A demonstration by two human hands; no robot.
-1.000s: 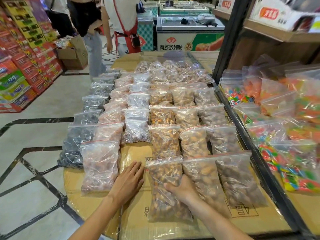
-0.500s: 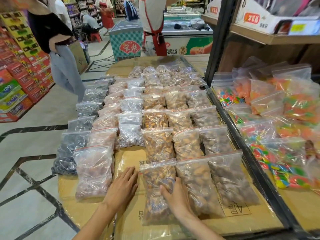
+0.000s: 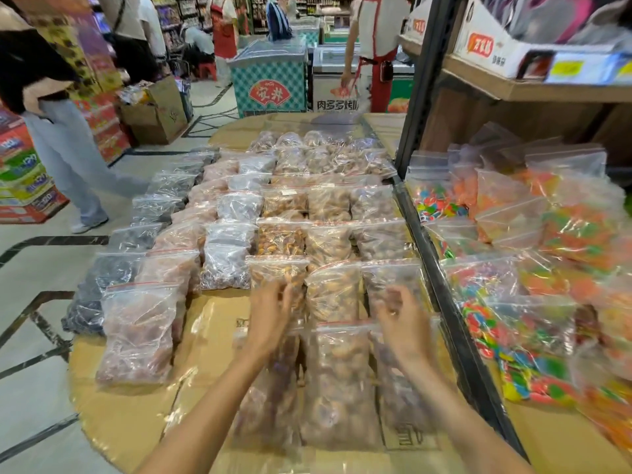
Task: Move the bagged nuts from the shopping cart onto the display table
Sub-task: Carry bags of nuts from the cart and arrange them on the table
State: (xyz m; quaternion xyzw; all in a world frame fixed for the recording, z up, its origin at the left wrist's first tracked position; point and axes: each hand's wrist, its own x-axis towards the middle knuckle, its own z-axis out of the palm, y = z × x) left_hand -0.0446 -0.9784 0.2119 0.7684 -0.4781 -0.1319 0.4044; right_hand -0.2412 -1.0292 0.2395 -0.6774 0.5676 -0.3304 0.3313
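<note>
Rows of clear zip bags of nuts cover the cardboard-topped display table [image 3: 212, 336]. In the front row lie three brown-nut bags: one [image 3: 273, 398] under my left forearm, one in the middle [image 3: 338, 381] and one [image 3: 400, 391] under my right forearm. My left hand [image 3: 270, 316] hovers above the table with fingers loosely apart, holding nothing. My right hand [image 3: 400, 323] is raised likewise, empty. Both hands are motion-blurred. The shopping cart is out of view.
A pinkish nut bag [image 3: 140, 333] lies at the front left, dark bags [image 3: 102, 285] along the left edge. A black shelf post [image 3: 444, 302] borders the table on the right, with candy bags [image 3: 533, 289] behind it. A person in light trousers [image 3: 68, 159] walks on the left.
Both hands have lifted off the front bags and moved forward and up. My view has tilted up; the person on the left has walked further left.
</note>
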